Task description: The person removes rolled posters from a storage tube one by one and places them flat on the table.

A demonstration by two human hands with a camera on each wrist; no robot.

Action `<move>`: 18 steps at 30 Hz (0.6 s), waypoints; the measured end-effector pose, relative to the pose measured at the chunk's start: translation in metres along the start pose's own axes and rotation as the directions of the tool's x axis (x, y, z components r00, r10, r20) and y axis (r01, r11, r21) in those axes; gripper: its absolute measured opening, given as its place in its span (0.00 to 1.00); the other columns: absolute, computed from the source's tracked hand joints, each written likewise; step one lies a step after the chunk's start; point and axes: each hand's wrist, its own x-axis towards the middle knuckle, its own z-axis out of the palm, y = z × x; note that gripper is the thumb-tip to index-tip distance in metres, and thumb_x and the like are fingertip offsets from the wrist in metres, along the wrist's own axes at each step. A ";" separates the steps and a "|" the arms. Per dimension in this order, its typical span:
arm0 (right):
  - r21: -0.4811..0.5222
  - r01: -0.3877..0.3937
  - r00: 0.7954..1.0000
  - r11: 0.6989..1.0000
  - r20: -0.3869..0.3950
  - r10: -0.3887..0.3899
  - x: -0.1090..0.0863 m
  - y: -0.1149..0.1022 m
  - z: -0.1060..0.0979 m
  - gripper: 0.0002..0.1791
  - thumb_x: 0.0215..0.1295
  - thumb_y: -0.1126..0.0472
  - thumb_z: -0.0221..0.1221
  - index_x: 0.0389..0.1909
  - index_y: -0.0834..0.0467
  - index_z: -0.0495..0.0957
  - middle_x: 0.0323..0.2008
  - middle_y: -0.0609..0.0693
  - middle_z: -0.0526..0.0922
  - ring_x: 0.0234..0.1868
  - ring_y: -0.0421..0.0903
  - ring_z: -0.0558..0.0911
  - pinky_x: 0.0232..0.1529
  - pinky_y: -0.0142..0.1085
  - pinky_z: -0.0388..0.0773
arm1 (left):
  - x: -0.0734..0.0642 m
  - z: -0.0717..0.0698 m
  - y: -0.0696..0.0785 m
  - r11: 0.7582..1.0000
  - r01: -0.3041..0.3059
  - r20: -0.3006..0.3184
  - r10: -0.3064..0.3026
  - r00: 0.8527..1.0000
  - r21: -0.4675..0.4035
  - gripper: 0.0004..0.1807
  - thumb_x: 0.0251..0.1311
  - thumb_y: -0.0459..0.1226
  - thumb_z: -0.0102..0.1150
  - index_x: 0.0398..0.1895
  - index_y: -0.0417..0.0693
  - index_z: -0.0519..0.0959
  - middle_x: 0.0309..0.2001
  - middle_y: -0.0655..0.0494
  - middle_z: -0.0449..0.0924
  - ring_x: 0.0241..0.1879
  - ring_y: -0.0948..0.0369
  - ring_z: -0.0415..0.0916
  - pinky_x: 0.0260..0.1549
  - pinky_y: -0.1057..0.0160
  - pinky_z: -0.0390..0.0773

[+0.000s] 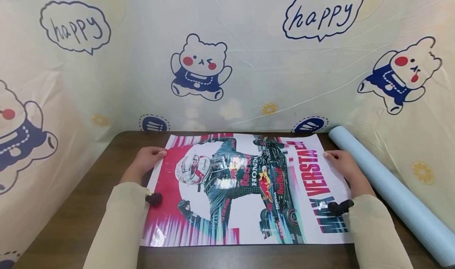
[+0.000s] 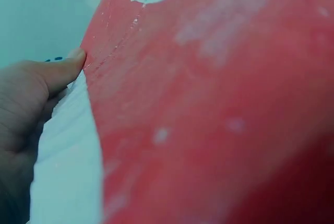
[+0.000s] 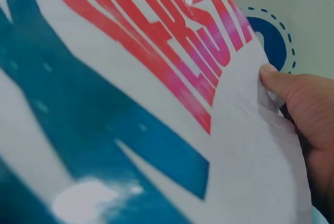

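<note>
A glossy poster [image 1: 245, 221] of a helmeted racing driver and a race car spreads sideways between the two hands in the head view. My left hand [image 1: 147, 160] pinches its left edge toward the far corner, thumb on the printed face and fingers behind. At the opposite edge my right hand [image 1: 345, 164] pinches the sheet the same way, beside the large lettering. The left wrist view shows the left thumb [image 2: 65, 72] on the red margin, with creases running from it. In the right wrist view the right thumb [image 3: 279, 80] presses the white border, which bends there.
A brown table [image 1: 89, 205] lies under the poster. Along its right side rests a long light-blue roll [image 1: 387, 190], close to my right forearm. A pale curtain [image 1: 256, 83] printed with bears and "happy" bubbles hangs behind and around the table.
</note>
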 end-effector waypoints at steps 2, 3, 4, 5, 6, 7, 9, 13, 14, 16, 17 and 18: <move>0.007 0.006 1.000 1.000 -0.007 -0.006 -0.001 0.001 0.001 0.32 0.74 0.44 0.49 0.66 0.65 0.68 0.58 0.69 0.70 0.52 0.63 0.70 0.55 0.61 0.69 | -0.001 0.001 -0.003 1.000 -0.016 -0.026 0.016 1.000 0.006 0.37 0.64 0.53 0.59 0.70 0.43 0.65 0.55 0.39 0.72 0.39 0.50 0.81 0.33 0.58 0.84; 0.007 0.006 1.000 1.000 -0.007 -0.006 -0.001 0.002 0.002 0.31 0.73 0.45 0.50 0.66 0.63 0.69 0.59 0.69 0.69 0.52 0.63 0.70 0.55 0.61 0.69 | -0.001 0.002 -0.005 1.000 -0.019 -0.037 0.019 0.999 0.013 0.37 0.63 0.53 0.60 0.70 0.43 0.65 0.56 0.39 0.72 0.40 0.50 0.81 0.33 0.58 0.84; 0.001 0.005 1.000 1.000 -0.004 -0.005 -0.001 0.002 0.003 0.31 0.73 0.45 0.51 0.67 0.63 0.68 0.61 0.69 0.68 0.53 0.63 0.69 0.56 0.62 0.68 | 0.000 0.002 -0.006 1.000 -0.019 -0.047 0.020 0.999 0.024 0.38 0.63 0.53 0.60 0.70 0.43 0.65 0.56 0.39 0.72 0.40 0.50 0.80 0.33 0.58 0.84; -0.010 0.000 1.000 1.000 0.001 0.000 -0.001 0.003 0.005 0.30 0.73 0.46 0.51 0.67 0.62 0.68 0.62 0.69 0.67 0.54 0.63 0.68 0.57 0.63 0.67 | 0.000 0.003 -0.007 0.999 -0.022 -0.055 0.024 0.998 0.041 0.38 0.62 0.53 0.61 0.70 0.43 0.65 0.57 0.39 0.71 0.41 0.49 0.80 0.34 0.58 0.83; -0.022 -0.007 1.000 1.000 0.009 0.007 0.000 0.003 0.006 0.31 0.73 0.46 0.52 0.68 0.61 0.67 0.63 0.69 0.66 0.55 0.64 0.67 0.58 0.64 0.65 | -0.001 0.004 -0.008 0.998 -0.021 -0.061 0.024 0.998 0.053 0.38 0.62 0.53 0.62 0.69 0.42 0.66 0.57 0.38 0.71 0.41 0.49 0.80 0.34 0.57 0.84; -0.038 -0.014 1.000 0.999 0.016 0.014 0.000 0.003 0.008 0.30 0.73 0.47 0.52 0.68 0.61 0.67 0.63 0.68 0.66 0.56 0.64 0.66 0.59 0.65 0.64 | 0.000 0.004 -0.008 0.997 -0.021 -0.064 0.025 0.998 0.067 0.38 0.61 0.52 0.62 0.69 0.42 0.66 0.57 0.38 0.71 0.42 0.48 0.79 0.34 0.57 0.83; -0.074 -0.016 1.000 0.997 0.025 0.018 0.001 0.003 0.011 0.30 0.73 0.48 0.52 0.69 0.61 0.66 0.64 0.69 0.64 0.58 0.66 0.65 0.60 0.67 0.61 | 0.000 0.006 -0.009 0.995 -0.021 -0.067 0.027 0.997 0.093 0.38 0.61 0.52 0.63 0.69 0.41 0.67 0.57 0.38 0.72 0.42 0.48 0.79 0.35 0.56 0.84; -0.138 0.016 1.000 0.990 0.028 -0.012 0.004 0.001 0.015 0.31 0.71 0.49 0.54 0.69 0.62 0.65 0.64 0.69 0.62 0.61 0.67 0.63 0.61 0.67 0.59 | 0.001 0.007 -0.009 0.993 -0.016 -0.072 0.025 0.997 0.121 0.38 0.61 0.51 0.64 0.68 0.39 0.67 0.57 0.37 0.72 0.44 0.47 0.78 0.35 0.55 0.84; -0.148 0.028 0.999 0.989 0.025 -0.024 0.004 0.000 0.016 0.32 0.71 0.49 0.55 0.69 0.63 0.65 0.64 0.70 0.62 0.61 0.68 0.62 0.61 0.67 0.59 | 0.001 0.007 -0.008 0.992 -0.014 -0.074 0.023 0.997 0.125 0.37 0.61 0.50 0.63 0.68 0.39 0.67 0.57 0.37 0.72 0.44 0.47 0.78 0.35 0.55 0.84; -0.161 0.042 0.999 0.986 0.013 -0.041 0.004 -0.002 0.016 0.32 0.70 0.50 0.56 0.69 0.64 0.65 0.64 0.71 0.61 0.61 0.68 0.61 0.62 0.67 0.58 | 0.000 0.007 -0.007 0.992 -0.012 -0.076 0.021 0.997 0.123 0.37 0.61 0.51 0.63 0.68 0.39 0.67 0.57 0.37 0.71 0.45 0.46 0.77 0.35 0.55 0.84; -0.166 0.045 0.999 0.985 0.002 -0.045 0.004 -0.003 0.016 0.32 0.70 0.50 0.56 0.69 0.64 0.65 0.64 0.71 0.60 0.61 0.68 0.60 0.62 0.67 0.58 | 0.000 0.007 -0.007 0.993 -0.012 -0.077 0.021 0.997 0.120 0.37 0.61 0.51 0.63 0.68 0.39 0.67 0.58 0.36 0.71 0.45 0.46 0.77 0.36 0.55 0.84; -0.173 0.049 0.999 0.984 -0.012 -0.052 0.003 -0.005 0.016 0.32 0.70 0.50 0.56 0.68 0.65 0.66 0.64 0.71 0.60 0.61 0.69 0.59 0.61 0.67 0.58 | 0.000 0.008 -0.006 0.993 -0.013 -0.080 0.023 0.997 0.120 0.37 0.62 0.51 0.62 0.68 0.39 0.67 0.58 0.37 0.71 0.46 0.46 0.77 0.36 0.55 0.83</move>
